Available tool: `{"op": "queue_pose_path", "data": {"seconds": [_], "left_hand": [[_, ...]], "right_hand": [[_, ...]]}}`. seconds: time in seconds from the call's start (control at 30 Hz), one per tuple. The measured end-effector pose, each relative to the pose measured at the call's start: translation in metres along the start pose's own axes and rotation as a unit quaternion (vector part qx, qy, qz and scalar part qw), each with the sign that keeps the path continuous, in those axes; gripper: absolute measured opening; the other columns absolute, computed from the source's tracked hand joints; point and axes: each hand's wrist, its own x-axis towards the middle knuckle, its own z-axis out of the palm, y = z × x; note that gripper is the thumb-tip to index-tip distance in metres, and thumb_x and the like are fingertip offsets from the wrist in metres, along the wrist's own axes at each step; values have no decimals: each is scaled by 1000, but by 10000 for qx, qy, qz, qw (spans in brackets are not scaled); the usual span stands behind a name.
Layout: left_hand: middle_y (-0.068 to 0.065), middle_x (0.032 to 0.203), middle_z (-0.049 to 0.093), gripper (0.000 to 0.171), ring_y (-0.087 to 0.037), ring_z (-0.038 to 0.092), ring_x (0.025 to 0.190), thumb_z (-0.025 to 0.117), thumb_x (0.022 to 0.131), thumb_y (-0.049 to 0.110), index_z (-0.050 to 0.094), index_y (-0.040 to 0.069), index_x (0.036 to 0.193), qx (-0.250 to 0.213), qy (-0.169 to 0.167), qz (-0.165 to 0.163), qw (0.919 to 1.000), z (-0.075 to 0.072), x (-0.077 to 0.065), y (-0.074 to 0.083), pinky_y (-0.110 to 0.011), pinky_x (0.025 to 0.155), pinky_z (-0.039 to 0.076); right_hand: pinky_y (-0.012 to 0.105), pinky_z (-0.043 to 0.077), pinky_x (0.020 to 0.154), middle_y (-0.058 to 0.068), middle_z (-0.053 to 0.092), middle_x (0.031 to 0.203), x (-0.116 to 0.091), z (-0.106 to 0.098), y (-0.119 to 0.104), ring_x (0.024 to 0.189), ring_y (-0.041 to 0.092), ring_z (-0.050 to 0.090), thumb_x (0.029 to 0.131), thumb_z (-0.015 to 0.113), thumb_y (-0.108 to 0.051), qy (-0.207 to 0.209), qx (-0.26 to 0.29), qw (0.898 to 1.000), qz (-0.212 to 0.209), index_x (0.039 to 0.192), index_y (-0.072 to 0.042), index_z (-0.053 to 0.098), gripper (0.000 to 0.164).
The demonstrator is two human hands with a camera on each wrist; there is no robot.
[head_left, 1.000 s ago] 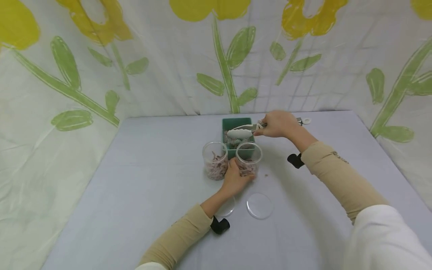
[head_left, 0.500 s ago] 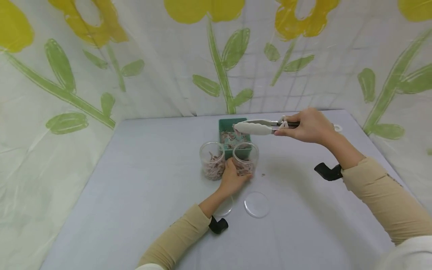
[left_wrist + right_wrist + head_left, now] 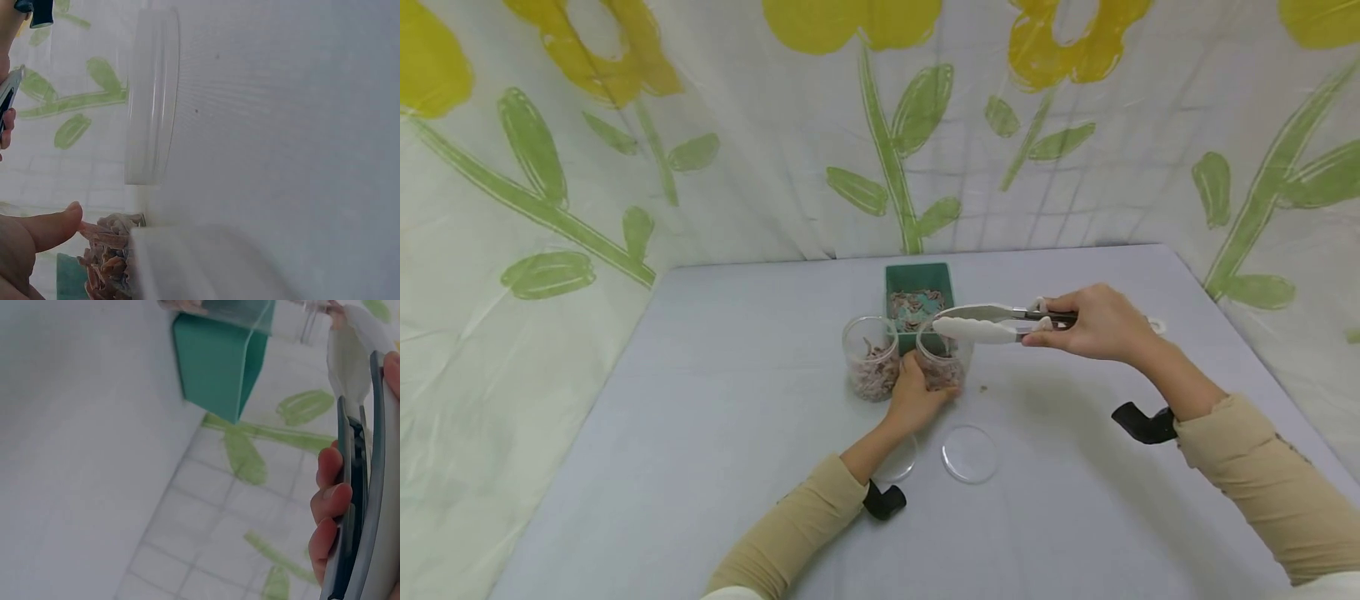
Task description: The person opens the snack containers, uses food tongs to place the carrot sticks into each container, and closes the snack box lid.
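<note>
My left hand (image 3: 916, 398) grips the right one of two clear round jars, low on its wall. Pinkish-brown shreds lie in this right jar (image 3: 942, 371) and in the left jar (image 3: 871, 362). With my right hand (image 3: 1097, 323) I hold tongs (image 3: 981, 329) with white tips. The tips are over the mouth of the right jar, with a small bit of shred hanging below them. In the right wrist view my fingers (image 3: 331, 500) curl round the tongs' handles. Behind the jars stands a green rectangular container (image 3: 917, 275) with a thinner layer of shreds.
Two clear round lids lie in front of the jars: the right lid (image 3: 970, 454) in full view, the left lid (image 3: 901, 461) partly behind my left wrist. A small crumb (image 3: 983, 388) is on the table (image 3: 737, 400). A flower-painted curtain (image 3: 760, 167) hangs behind.
My right hand has lifted the tongs out of the green container, moved right, then come down over the right jar. My left hand has kept its hold.
</note>
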Motion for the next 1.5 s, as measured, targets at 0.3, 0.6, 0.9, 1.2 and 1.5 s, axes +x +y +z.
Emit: {"op": "queue_pose_path", "data": {"seconds": [0.3,0.6,0.9,1.2,1.5], "left_hand": [[-25,124,48,71,-40,48,120,78,81,15,33,-7,133,58,-52,74,9999,-2,-1,2,-50,102,39],[-29,136,47,82,-42,44,128,72,82,4,23,-7,147,-184,-404,191,9988,-10,-4,0,-53,106,35],[-30,142,43,77,-42,39,133,67,86,5,23,-6,149,-199,-531,61,9984,-14,-6,2,-52,110,31],[-30,144,41,75,-42,37,135,67,87,2,24,-6,149,-190,-506,-63,9985,-13,-7,3,-51,111,29],[-31,143,40,75,-43,37,134,66,88,4,23,-8,148,-159,-554,15,9983,-13,-6,0,-52,111,30]], "right_hand": [[26,35,53,3,58,72,0,4,10,59,12,44,86,74,-37,-252,1124,9918,554,115,4,65,51],[35,46,77,23,53,116,6,47,26,97,27,51,95,60,-33,-1290,2801,9387,1540,125,11,45,56],[27,44,59,13,45,91,25,85,18,71,17,47,88,65,-24,-567,3198,8927,3124,103,9,45,41],[37,51,76,36,48,125,41,113,1,95,33,54,85,67,-25,-348,2824,9027,3227,131,22,34,74],[53,53,78,40,45,115,40,127,4,97,48,56,81,73,-43,147,1310,9524,2748,125,25,34,90]]}}
